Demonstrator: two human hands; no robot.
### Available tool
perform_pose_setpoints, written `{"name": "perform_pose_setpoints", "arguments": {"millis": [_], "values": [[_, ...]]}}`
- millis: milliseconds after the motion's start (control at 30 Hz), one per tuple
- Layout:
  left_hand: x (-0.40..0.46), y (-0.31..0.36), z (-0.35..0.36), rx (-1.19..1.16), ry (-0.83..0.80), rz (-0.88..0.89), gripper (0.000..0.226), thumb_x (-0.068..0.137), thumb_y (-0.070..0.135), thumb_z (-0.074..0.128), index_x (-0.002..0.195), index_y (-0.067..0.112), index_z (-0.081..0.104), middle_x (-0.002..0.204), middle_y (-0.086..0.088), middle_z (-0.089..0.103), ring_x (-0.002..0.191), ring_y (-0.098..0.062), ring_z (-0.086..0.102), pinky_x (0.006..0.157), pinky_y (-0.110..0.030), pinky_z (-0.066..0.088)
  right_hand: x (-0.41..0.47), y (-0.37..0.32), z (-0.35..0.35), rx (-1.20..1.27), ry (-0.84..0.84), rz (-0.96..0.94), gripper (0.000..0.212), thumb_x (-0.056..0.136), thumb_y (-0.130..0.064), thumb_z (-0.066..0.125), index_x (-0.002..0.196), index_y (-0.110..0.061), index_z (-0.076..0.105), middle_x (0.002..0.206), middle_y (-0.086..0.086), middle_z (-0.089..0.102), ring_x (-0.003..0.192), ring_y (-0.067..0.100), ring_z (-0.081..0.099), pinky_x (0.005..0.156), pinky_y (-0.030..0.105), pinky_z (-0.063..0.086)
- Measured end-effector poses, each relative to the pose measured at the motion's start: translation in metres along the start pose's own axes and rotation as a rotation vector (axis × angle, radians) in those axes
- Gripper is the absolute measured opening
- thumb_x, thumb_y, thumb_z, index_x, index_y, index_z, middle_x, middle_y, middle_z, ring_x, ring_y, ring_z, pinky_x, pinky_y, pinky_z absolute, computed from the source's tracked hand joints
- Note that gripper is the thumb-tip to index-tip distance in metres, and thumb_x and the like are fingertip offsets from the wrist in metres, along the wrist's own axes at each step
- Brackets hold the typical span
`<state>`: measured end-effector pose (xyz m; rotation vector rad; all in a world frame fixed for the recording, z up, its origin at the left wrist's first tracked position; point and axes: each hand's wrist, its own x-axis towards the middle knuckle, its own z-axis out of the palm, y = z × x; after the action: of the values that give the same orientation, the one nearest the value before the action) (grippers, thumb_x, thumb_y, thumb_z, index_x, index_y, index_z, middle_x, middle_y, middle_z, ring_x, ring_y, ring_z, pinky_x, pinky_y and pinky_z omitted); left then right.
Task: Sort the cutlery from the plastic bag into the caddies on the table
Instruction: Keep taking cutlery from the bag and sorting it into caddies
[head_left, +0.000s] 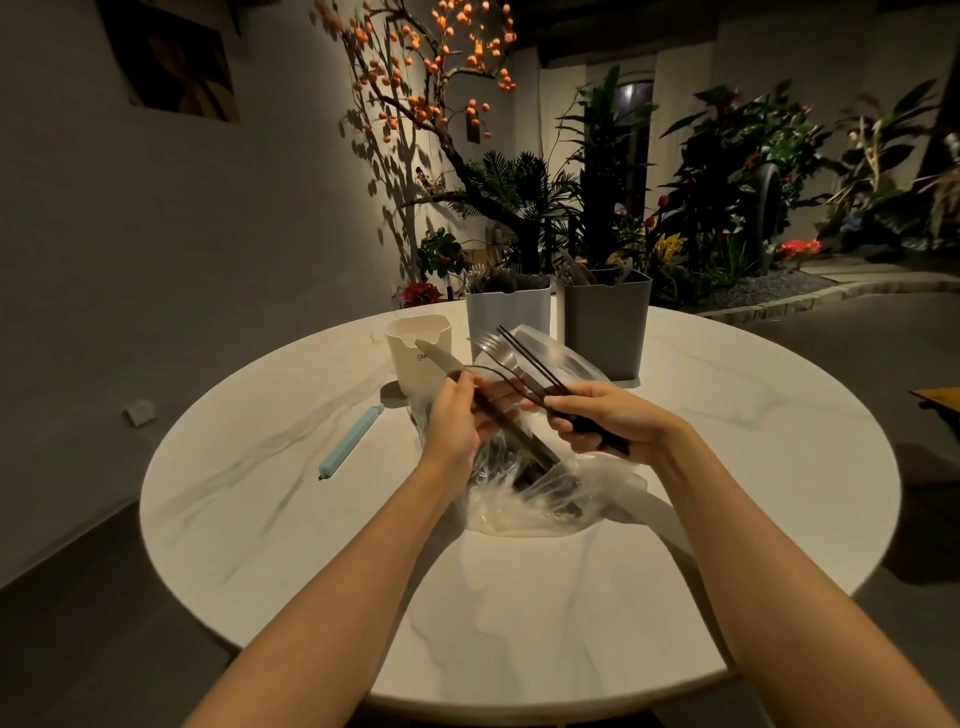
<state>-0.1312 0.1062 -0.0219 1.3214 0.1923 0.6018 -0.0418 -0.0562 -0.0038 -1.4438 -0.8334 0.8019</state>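
Note:
A clear plastic bag (530, 499) with several dark-handled pieces of cutlery lies at the middle of the round white table (727, 467). My left hand (454, 421) grips a knife (436, 358) by its dark handle, blade pointing up and left. My right hand (597, 418) holds a fork (496, 348) together with a pair of black chopsticks (524, 358), tips pointing up and left. Behind stand three caddies: a cream one (415, 338), a light blue-grey one (506, 314) and a dark grey one (608, 322), the last two holding cutlery.
A light blue bag clip (350, 441) lies on the table left of the bag. Potted plants and a tree with orange fruit (467, 62) stand behind the table. A wall runs along the left. The near table edge curves below my forearms.

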Motion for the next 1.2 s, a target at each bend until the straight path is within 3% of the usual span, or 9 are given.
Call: {"name": "perform_pose_setpoints", "arguments": {"millis": [133,300,400,567,633,733,833,1033,1200], "values": [[-0.001,-0.006,0.008,-0.055,-0.056,-0.06,0.032,0.107,0.026,0.027,0.115,0.011,0.053,0.111,-0.02,0.068,0.106,-0.038,0.064,0.098,-0.053,0.048,0.013,0.005,0.018,0.031,0.138,-0.044,0.017,0.102,-0.017,0.044,0.104,-0.003,0.053,0.063,0.002,0.048,0.051,0.01,0.039,0.042,0.015,0.035],[-0.003,-0.011,0.018,-0.251,-0.013,-0.129,0.033,0.107,0.026,0.026,0.113,0.015,0.057,0.116,-0.011,0.066,0.112,-0.024,0.061,0.103,-0.045,0.045,0.025,0.01,0.043,-0.226,0.311,-0.142,0.024,0.102,-0.018,0.044,0.11,0.001,0.057,0.063,0.0,0.052,0.053,0.007,0.05,0.049,0.015,0.042],[-0.002,-0.009,0.022,-0.276,0.009,-0.122,0.034,0.107,0.025,0.027,0.108,0.011,0.058,0.108,-0.009,0.066,0.105,-0.019,0.062,0.094,-0.036,0.047,0.028,0.011,0.05,-0.231,0.331,-0.158,0.022,0.101,-0.017,0.046,0.113,-0.003,0.057,0.066,0.0,0.053,0.056,0.007,0.05,0.051,0.016,0.043],[0.001,-0.01,0.023,-0.248,0.045,-0.145,0.036,0.105,0.02,0.036,0.123,-0.004,0.055,0.112,-0.012,0.066,0.101,-0.02,0.064,0.076,-0.026,0.055,0.028,0.01,0.052,-0.22,0.289,-0.121,0.012,0.102,-0.018,0.045,0.105,-0.014,0.057,0.068,-0.001,0.055,0.056,0.002,0.054,0.052,0.013,0.044],[0.001,-0.009,0.022,-0.25,0.05,-0.167,0.034,0.104,0.02,0.04,0.119,-0.004,0.058,0.107,-0.011,0.068,0.093,-0.02,0.067,0.066,-0.028,0.057,0.027,0.01,0.053,-0.205,0.252,-0.11,0.013,0.102,-0.018,0.044,0.097,-0.014,0.056,0.067,0.001,0.052,0.051,0.001,0.051,0.05,0.013,0.043],[0.003,-0.008,0.02,-0.246,0.047,-0.18,0.031,0.104,0.021,0.04,0.108,-0.001,0.062,0.1,-0.01,0.07,0.087,-0.02,0.069,0.07,-0.033,0.059,0.028,0.01,0.052,-0.202,0.215,-0.076,0.017,0.102,-0.02,0.043,0.094,-0.011,0.055,0.069,0.003,0.052,0.053,0.006,0.05,0.051,0.015,0.043],[0.003,-0.004,0.02,-0.217,0.059,-0.168,0.033,0.105,0.023,0.036,0.093,0.004,0.061,0.088,-0.008,0.07,0.075,-0.022,0.063,0.051,-0.028,0.054,0.028,0.008,0.049,-0.143,0.162,-0.041,0.023,0.104,-0.022,0.039,0.103,-0.006,0.056,0.074,0.007,0.057,0.057,0.011,0.054,0.057,0.019,0.048],[0.007,0.004,0.01,-0.258,0.109,-0.144,0.029,0.104,0.028,0.037,0.09,0.012,0.056,0.086,-0.005,0.06,0.09,-0.02,0.057,0.089,-0.039,0.049,0.024,0.003,0.045,-0.174,0.26,-0.002,0.035,0.103,-0.027,0.039,0.103,-0.005,0.066,0.102,0.015,0.066,0.096,0.023,0.063,0.091,0.034,0.051],[0.006,0.008,0.006,-0.36,0.088,-0.133,0.035,0.106,0.025,0.031,0.077,0.012,0.047,0.069,-0.004,0.047,0.064,-0.015,0.047,0.07,-0.029,0.044,0.026,0.002,0.042,-0.319,0.374,-0.095,0.044,0.104,-0.024,0.032,0.09,-0.006,0.07,0.098,0.01,0.062,0.098,0.022,0.057,0.086,0.028,0.047]]}}
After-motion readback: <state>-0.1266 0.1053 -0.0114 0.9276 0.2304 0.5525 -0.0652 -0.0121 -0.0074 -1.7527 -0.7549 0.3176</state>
